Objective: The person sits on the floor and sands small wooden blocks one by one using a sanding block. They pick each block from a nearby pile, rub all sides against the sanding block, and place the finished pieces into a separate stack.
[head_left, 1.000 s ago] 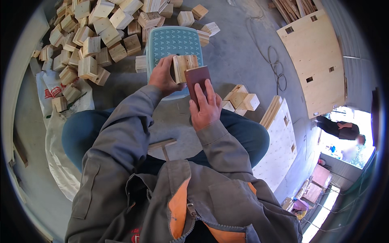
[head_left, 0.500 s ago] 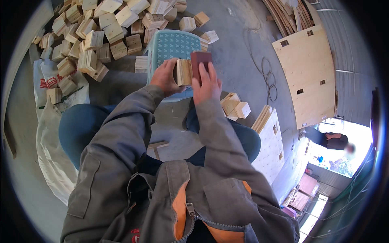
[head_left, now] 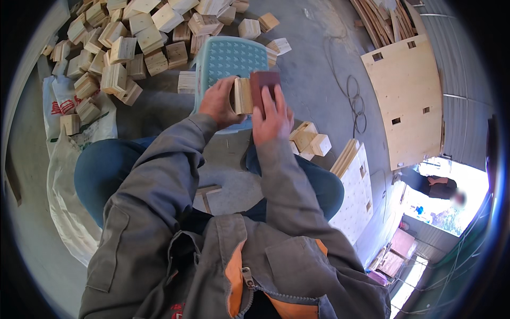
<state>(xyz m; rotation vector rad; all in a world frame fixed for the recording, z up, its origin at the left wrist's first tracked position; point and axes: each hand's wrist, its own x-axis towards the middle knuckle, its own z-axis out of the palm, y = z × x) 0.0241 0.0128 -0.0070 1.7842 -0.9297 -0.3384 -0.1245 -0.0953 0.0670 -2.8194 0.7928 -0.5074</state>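
My left hand (head_left: 218,102) is closed round a small plywood block (head_left: 243,96), holding it on edge over the near side of a pale blue plastic stool (head_left: 237,57). In my right hand (head_left: 273,118) is a dark red-brown sanding block (head_left: 264,85), its fingers lying along the outer face. The sanding block is against the right face of the plywood block; the exact contact is partly hidden by my fingers.
A heap of plywood blocks (head_left: 123,50) spreads beyond the stool at the far left, beside a white woven sack (head_left: 71,175). Several blocks (head_left: 309,139) lie to the right. Plywood sheets (head_left: 405,103), a coiled cable (head_left: 355,101) and a distant person (head_left: 440,186) are farther right.
The sanding block has shifted slightly down and right along the plywood block's face. My left hand still grips the plywood block, and the view has moved a little.
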